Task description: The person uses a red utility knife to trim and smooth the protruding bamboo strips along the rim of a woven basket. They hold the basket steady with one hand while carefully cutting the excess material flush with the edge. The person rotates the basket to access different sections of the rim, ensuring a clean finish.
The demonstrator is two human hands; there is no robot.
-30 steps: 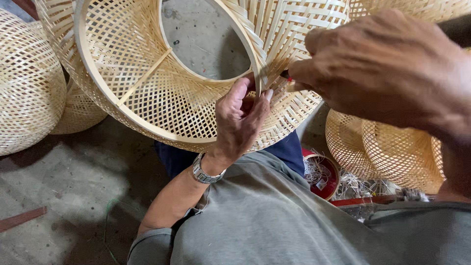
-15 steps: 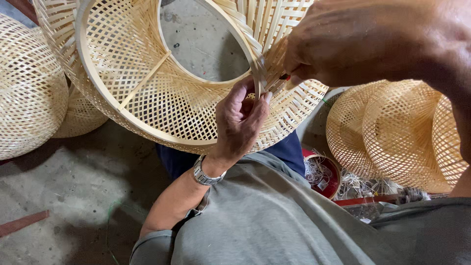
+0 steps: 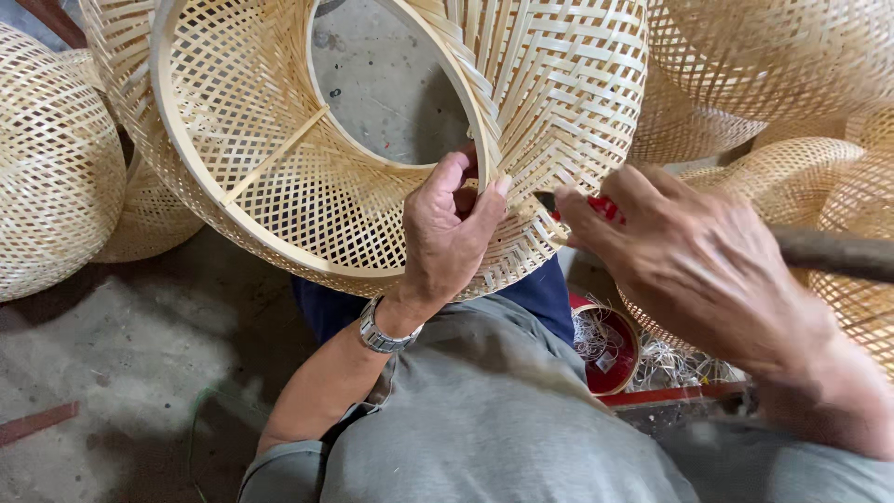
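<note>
The left hand (image 3: 445, 233) gripped the basket (image 3: 372, 140) rim at 5 o'clock. The right hand (image 3: 689, 270) clutched a red tool (image 3: 603, 207). The basket looked light, stiff and easy to crack.

At the frame's centre the left hand (image 3: 447, 233) pinches the rim of a large pale woven bamboo lampshade (image 3: 279, 177). Just right, the right hand (image 3: 689, 261) grips a red-handled tool (image 3: 596, 207) against the weave. More pale woven bamboo shades (image 3: 56, 168) lie around.
</note>
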